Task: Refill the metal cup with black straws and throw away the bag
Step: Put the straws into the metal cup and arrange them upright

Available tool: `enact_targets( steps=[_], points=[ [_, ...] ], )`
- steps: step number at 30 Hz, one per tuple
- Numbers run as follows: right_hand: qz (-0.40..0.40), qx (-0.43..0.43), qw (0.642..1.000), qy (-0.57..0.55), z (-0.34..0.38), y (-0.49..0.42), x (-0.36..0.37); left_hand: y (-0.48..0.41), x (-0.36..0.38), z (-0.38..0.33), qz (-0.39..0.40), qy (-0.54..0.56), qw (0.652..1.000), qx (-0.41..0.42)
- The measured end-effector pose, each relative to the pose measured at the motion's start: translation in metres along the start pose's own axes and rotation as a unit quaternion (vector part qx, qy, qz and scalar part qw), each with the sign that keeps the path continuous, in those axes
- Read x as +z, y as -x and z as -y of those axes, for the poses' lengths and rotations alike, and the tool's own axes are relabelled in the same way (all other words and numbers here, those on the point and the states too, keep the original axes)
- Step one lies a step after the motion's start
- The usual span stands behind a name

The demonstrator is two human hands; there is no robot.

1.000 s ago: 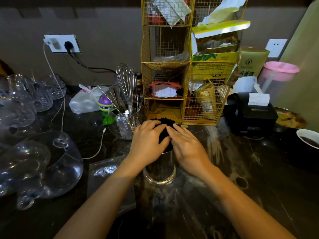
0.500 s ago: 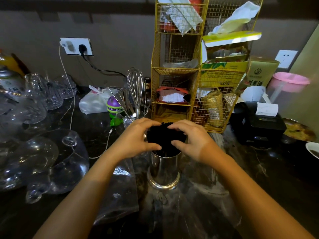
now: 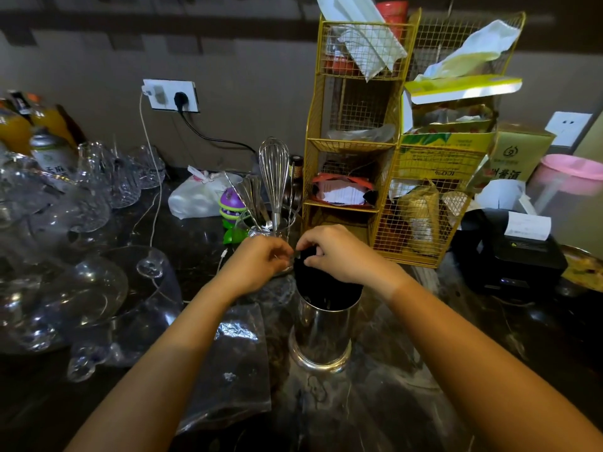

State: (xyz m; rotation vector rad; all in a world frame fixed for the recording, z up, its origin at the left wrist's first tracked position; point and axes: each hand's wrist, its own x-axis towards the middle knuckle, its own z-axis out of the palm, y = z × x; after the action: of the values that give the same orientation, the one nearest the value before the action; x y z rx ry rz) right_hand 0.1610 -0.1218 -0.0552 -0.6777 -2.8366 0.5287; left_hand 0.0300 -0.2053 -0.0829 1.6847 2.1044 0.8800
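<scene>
Black straws (image 3: 321, 282) already fill the metal cup (image 3: 321, 334) on the dark counter. Right hand (image 3: 339, 252) pinches the bundle's top; left hand (image 3: 261, 262) pinches something small beside it. Clear plastic bag (image 3: 235, 360) lies left, not yet discarded.

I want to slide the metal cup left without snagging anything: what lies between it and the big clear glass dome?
In the head view, a crumpled clear plastic bag lies flat on the dark counter between the metal cup and the glass dome.
</scene>
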Motion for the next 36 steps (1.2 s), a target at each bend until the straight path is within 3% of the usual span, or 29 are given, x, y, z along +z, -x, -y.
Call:
enact_targets(
  steps=[21, 29, 36],
  points=[
    [0.123, -0.046, 0.985, 0.110, 0.006, -0.032, -0.004, -0.018, 0.034, 0.019, 0.024, 0.111, 0.993, -0.037],
    [0.077, -0.052, 0.994, 0.063, 0.009, -0.027, -0.033, -0.017, 0.013, -0.007, -0.006, 0.160, 0.987, 0.021],
    [-0.030, -0.048, 0.998, 0.037, 0.022, -0.016, -0.077, -0.025, -0.025, -0.045, -0.023, 0.165, 0.982, 0.094]
  ],
)
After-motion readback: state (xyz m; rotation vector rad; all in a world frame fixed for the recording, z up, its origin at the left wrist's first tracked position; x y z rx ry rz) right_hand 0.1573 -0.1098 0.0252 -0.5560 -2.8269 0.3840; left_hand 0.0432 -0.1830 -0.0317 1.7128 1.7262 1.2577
